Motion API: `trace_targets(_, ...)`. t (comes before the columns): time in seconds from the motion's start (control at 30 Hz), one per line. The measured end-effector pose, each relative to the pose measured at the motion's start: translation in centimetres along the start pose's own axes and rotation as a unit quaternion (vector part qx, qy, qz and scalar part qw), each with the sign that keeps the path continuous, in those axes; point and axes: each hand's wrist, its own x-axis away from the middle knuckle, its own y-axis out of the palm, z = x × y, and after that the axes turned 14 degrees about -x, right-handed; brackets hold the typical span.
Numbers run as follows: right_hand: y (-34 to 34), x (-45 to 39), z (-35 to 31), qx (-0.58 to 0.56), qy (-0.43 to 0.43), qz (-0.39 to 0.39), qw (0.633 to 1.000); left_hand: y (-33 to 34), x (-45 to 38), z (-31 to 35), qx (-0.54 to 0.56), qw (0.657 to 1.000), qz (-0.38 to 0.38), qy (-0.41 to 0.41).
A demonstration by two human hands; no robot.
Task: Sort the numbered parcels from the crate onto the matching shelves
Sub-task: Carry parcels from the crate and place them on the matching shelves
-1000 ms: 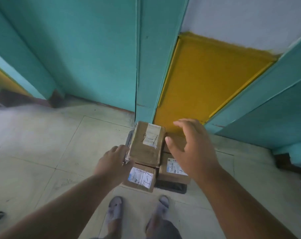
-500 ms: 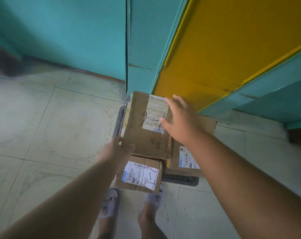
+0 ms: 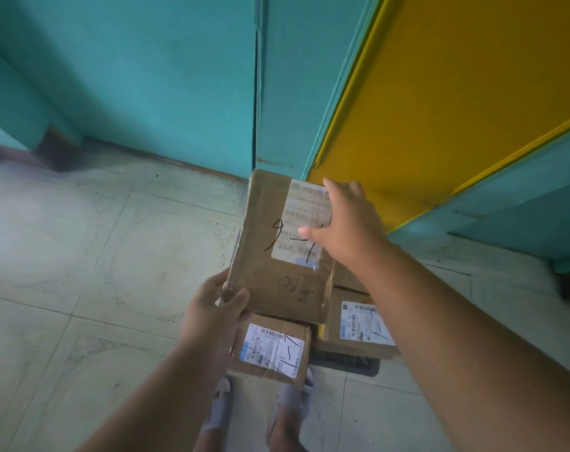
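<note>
Parcels are the job here, and one is in hand now. Going from big things to small: the teal wall (image 3: 146, 76) fills the top from 10 to 12 o'clock. A yellow panel (image 3: 456, 109) slants at 1 to 2 o'clock, and its bottom edge sits close to the right hand. The floor (image 3: 81, 272) is wide and open at 7 to 9 o'clock, so that looks like the easy way to turn and walk.

The big parcel (image 3: 277, 243) is in the middle, lifted above the others. It says 9-1 in black pen. The left hand (image 3: 211, 311) grips its near left corner, thumb on top. The right hand (image 3: 345, 223) lies on its right side, thumb on the label; I cannot tell if the far fingers curl round the edge.

Two small parcels stay below at 6 o'clock, one marked 1-7 (image 3: 270, 349) and one beside it (image 3: 358, 324). The dark crate (image 3: 345, 365) peeks out under them.

I think the step is picking up. Next, find the shelf that matches 9-1, and keep the parcel away from the yellow edge.
</note>
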Motion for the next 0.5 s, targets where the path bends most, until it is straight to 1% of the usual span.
trace_targets(0.17,-11.2,7.3,-9.4,0.024,-0.065,0.056,0.996,-4.2,10.6,6.8,0.065,0.996,-0.031,0.060)
trace_targets(0.23,-15.3,10.9,-12.7,0.032,-0.095,0.088,0.991,-6.3,14.6,9.3,0.083,0.991,-0.053,0.092)
trace_targets(0.3,-18.8,14.2,-15.5,0.028,-0.104,0.128,0.986,-8.0,17.8,11.9,0.102,0.984,-0.074,0.125)
trace_targets(0.4,-23.3,18.0,-18.9,-0.017,-0.087,0.204,0.975,-9.6,21.2,16.8,0.111,0.967,-0.108,0.201)
trace_targets(0.5,-27.0,21.2,-21.9,-0.115,-0.076,0.276,0.951,-10.7,24.1,21.7,0.158,0.943,-0.125,0.265)
